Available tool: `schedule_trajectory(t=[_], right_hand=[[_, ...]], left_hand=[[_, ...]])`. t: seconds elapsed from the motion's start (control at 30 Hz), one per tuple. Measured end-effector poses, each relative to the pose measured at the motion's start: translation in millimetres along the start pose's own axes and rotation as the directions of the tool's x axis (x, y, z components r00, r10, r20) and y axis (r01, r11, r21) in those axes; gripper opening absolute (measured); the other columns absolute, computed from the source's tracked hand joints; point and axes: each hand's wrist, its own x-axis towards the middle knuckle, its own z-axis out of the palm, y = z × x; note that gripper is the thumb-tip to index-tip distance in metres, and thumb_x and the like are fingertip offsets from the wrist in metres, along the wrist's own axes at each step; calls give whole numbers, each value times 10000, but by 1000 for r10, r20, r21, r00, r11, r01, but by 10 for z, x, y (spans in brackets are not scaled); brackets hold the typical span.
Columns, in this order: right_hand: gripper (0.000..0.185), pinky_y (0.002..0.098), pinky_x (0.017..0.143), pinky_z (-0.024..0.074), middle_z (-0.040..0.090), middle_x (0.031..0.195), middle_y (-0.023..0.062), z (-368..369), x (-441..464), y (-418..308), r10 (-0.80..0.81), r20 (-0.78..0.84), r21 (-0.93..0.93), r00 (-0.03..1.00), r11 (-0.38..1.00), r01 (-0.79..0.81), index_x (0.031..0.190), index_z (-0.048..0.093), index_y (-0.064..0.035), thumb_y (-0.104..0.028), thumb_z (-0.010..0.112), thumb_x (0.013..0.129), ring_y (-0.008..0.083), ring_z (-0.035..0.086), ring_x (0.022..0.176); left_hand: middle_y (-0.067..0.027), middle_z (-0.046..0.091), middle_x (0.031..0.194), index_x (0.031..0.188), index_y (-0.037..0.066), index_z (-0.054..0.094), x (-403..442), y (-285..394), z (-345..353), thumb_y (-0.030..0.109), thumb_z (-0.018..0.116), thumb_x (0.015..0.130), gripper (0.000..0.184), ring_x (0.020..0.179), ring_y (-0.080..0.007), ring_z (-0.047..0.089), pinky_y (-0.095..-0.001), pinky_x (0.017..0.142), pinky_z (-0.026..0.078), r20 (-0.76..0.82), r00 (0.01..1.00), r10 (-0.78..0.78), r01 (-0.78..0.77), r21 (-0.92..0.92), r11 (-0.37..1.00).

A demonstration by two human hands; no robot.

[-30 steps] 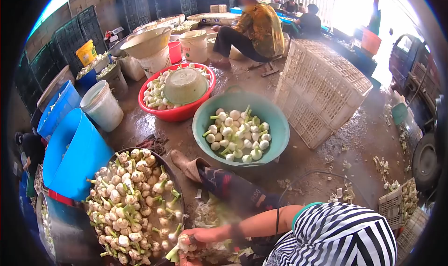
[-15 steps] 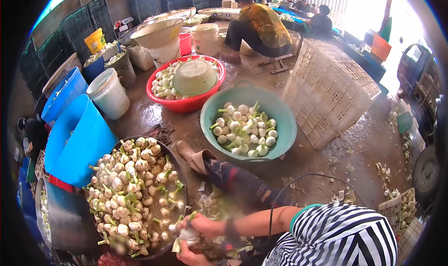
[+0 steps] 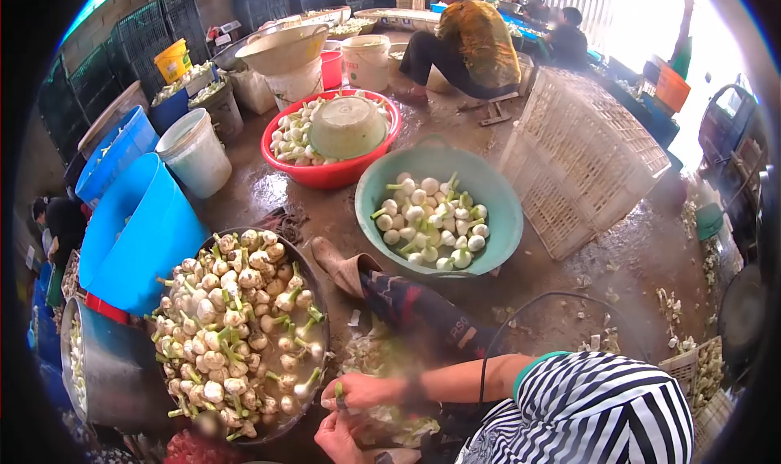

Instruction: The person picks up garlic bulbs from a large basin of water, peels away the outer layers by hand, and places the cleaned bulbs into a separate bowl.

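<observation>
My right hand [image 3: 364,390] reaches in from the right, its fingers closed on a fresh garlic bulb; a short green stalk [image 3: 339,391] shows at the fingers, and most of the bulb is hidden. Just below, my left hand [image 3: 338,436] is curled in against the same garlic, its fingertips partly covered. Both hands are beside the right rim of a dark round tub [image 3: 324,334], heaped with unpeeled garlic bulbs [image 3: 220,326] with green stalks. Peeled leaf scraps [image 3: 378,358] lie beneath and behind the hands.
A green basin [image 3: 504,220] of peeled white garlic stands past my outstretched boot [image 3: 342,267]. A red basin [image 3: 325,175] carries garlic and an upturned bowl. White crates [image 3: 578,167] stand right; blue tubs [image 3: 146,236] lean left. A person in a yellow top [image 3: 480,45] squats behind.
Both hands have drawn together, my right hand closing around the stalk. The cut stalk and pale skin that showed between them are now mostly covered. The view has shifted slightly.
</observation>
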Motion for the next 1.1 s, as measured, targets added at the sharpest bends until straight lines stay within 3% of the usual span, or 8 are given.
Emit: schedule_trajectory(t=[0.67,0.8,0.9,0.93,1.0,1.03,1.07,1.1], right_hand=[[424,459,631,461,613,721,203,-13,10,-68,80,103,-462,991,886,-24,743,598,-6,-421,559,820,400,587,720],[315,371,624,458,621,727,129,-213,76,-212,139,87,-35,986,990,-136,755,617,-10,-315,581,822,243,579,681],[156,320,862,447,650,879,84,-353,206,-177,-90,93,480,992,877,35,865,649,13,-86,531,845,206,602,956],[238,347,920,432,647,992,146,-435,267,-163,-28,132,740,991,667,-80,908,646,43,-132,487,885,258,572,1069],[466,440,1007,363,564,1171,240,-614,214,-460,-147,97,705,984,708,37,963,630,67,-346,417,933,356,483,1175],[505,438,1006,367,532,1202,262,-626,272,-447,-149,151,871,977,488,-61,1005,608,91,-369,412,931,368,467,1189],[550,437,1006,371,499,1233,283,-598,321,-407,-155,189,961,970,233,-150,1047,586,114,-392,406,929,379,451,1203],[579,444,1005,369,483,1248,289,-560,340,-339,-159,207,966,965,192,-175,1059,576,119,-417,398,929,385,436,1215]], left_hand=[[-61,565,527,796,-27,634,248,-522,4,243,613,832,273,540,-124,540,-294,513,461,101,949,298,-314,341,886],[-57,501,457,679,0,548,256,-397,32,107,491,844,205,386,-114,482,-251,363,365,-57,952,301,-299,41,953],[-36,493,516,662,22,522,452,-637,-119,120,472,839,209,413,-97,471,-257,361,371,-70,880,471,-425,328,844],[-32,508,524,637,45,551,360,-504,-64,143,530,797,189,437,-144,506,-303,420,421,-103,937,333,-293,281,914],[-54,499,511,613,75,518,419,-779,-154,125,528,773,168,445,-158,508,-315,415,413,54,998,-34,32,29,999],[-88,513,520,615,75,522,393,-737,-111,113,540,775,165,435,-202,507,-342,424,417,163,972,168,-232,584,778],[-114,516,531,622,70,536,354,-662,-28,114,548,765,149,435,-243,506,-361,440,423,300,848,436,-521,618,588],[-94,546,562,649,62,561,303,-572,24,155,545,810,187,469,-198,538,-352,456,433,314,887,339,-462,581,670]])
